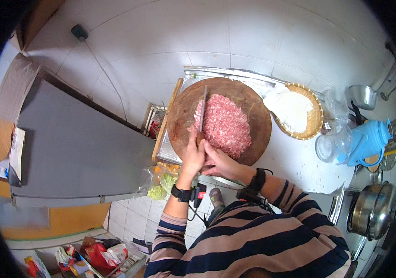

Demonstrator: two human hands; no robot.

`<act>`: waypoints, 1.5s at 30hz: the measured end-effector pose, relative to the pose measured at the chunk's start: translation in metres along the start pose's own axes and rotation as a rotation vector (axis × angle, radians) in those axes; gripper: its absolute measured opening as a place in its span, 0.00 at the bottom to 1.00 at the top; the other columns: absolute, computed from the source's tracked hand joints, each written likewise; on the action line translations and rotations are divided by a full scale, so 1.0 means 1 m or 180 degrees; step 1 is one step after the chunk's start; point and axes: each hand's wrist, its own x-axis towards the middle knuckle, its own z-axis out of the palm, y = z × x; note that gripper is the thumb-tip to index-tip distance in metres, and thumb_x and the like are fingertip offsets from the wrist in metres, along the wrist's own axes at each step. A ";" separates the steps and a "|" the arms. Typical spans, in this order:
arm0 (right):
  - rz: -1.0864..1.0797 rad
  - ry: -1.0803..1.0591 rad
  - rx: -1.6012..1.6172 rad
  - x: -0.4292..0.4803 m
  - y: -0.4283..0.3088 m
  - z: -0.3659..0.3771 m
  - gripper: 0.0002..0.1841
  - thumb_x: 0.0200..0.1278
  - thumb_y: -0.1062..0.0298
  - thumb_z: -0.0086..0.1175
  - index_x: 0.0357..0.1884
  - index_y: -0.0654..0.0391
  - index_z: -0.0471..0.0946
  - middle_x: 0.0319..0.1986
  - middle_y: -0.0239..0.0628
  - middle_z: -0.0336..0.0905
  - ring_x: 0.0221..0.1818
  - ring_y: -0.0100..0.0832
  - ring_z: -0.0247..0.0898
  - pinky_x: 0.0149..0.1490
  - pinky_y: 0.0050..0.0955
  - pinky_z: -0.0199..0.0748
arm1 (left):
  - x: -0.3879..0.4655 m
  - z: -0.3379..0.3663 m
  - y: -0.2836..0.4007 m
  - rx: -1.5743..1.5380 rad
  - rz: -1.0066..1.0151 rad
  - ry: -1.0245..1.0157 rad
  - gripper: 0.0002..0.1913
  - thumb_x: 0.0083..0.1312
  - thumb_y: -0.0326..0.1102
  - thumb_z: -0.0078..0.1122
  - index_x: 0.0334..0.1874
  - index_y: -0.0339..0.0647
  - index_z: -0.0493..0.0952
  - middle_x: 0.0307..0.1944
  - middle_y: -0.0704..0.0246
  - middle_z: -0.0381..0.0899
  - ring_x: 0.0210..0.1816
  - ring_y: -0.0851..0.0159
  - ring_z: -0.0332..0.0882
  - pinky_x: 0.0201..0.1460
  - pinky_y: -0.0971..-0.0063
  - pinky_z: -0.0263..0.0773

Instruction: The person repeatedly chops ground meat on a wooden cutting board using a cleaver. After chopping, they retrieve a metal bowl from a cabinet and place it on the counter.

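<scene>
Minced raw meat (224, 123) lies in a wide, flattened mound on a round wooden chopping block (258, 137). My left hand (194, 154) grips the wooden handle of a kitchen knife, probably a cleaver (203, 107), at the near side of the block. Its blade stands edge-down, seen from above as a thin line, and points away from me through the left part of the meat. My right hand (220, 162) is against my left hand, its thumb and fingers parted around the heel of that hand. Whether it also touches the handle end is hidden.
Right of the block sits a wicker basket (314, 120) with a white cloth or bag (293, 107). Beyond are a clear plastic jar (330, 147), a blue thermos jug (364, 142) and a steel pot (371, 210). Bagged vegetables (159, 191) are below left, near a grey-topped cabinet (83, 146).
</scene>
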 end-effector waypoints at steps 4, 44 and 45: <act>-0.0822 0.0821 0.0461 0.030 0.014 0.004 0.21 0.75 0.50 0.41 0.58 0.55 0.68 0.48 0.36 0.76 0.47 0.30 0.76 0.48 0.33 0.79 | -0.018 0.016 -0.025 0.0015 0.0810 0.0464 0.22 0.75 0.42 0.38 0.58 0.33 0.74 0.47 0.46 0.79 0.49 0.43 0.75 0.56 0.54 0.67; -0.1399 0.1886 -0.5063 -0.059 -0.127 -0.144 0.26 0.56 0.70 0.56 0.58 0.54 0.64 0.27 0.54 0.79 0.31 0.57 0.77 0.38 0.49 0.75 | -0.138 -0.001 -0.101 -0.1487 -0.0599 0.1309 0.17 0.76 0.40 0.46 0.50 0.31 0.78 0.34 0.67 0.83 0.35 0.73 0.77 0.44 0.78 0.73; -0.1390 0.1895 -0.5302 -0.055 -0.134 -0.150 0.26 0.56 0.69 0.57 0.59 0.53 0.65 0.28 0.53 0.80 0.32 0.56 0.77 0.39 0.49 0.76 | -0.138 0.002 -0.100 -0.1470 -0.0557 0.1305 0.18 0.76 0.40 0.46 0.50 0.30 0.78 0.34 0.67 0.83 0.35 0.73 0.77 0.44 0.78 0.73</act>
